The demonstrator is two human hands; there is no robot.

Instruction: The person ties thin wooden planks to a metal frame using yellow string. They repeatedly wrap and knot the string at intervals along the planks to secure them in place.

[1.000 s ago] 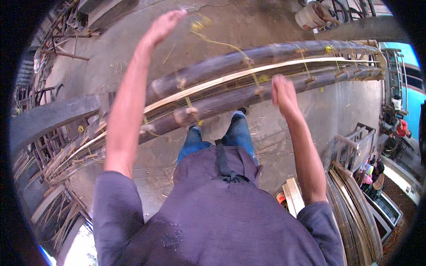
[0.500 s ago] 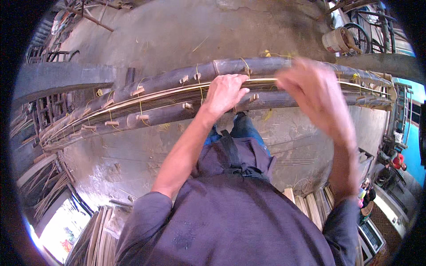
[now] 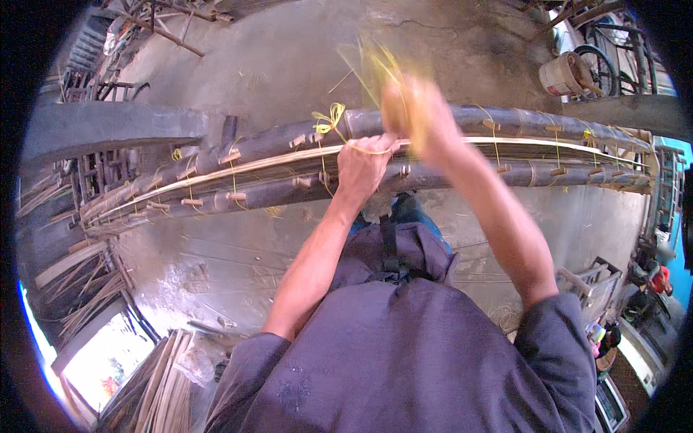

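Observation:
A long frame of two dark bamboo poles spans the view, the far pole point(image 3: 520, 121) and the near pole point(image 3: 462, 177). Thin pale strips point(image 3: 289, 156) lie lengthwise between them, crossed by yellow ties around short wooden pegs point(image 3: 236, 196). My left hand point(image 3: 361, 167) is closed over the strips near mid-frame, with yellow string point(image 3: 372, 151) across its fingers, apparently pinched there. Smeared by motion, my right hand point(image 3: 422, 119) is raised just right of it, holding a bundle of yellow string point(image 3: 386, 68). A looped hank of yellow string point(image 3: 329, 117) hangs at the far pole.
Low concrete beams point(image 3: 123, 131) stand beyond the frame's ends. At the far right are a white bucket point(image 3: 564, 73) and a wheel point(image 3: 598, 68). Bundled strips point(image 3: 162, 382) lie behind me at lower left. A person in red point(image 3: 660, 280) is at the right edge.
My right hand has swung left toward my left hand, and a yellow string bundle now shows in it. The view has shifted slightly; my left hand stays at the strips.

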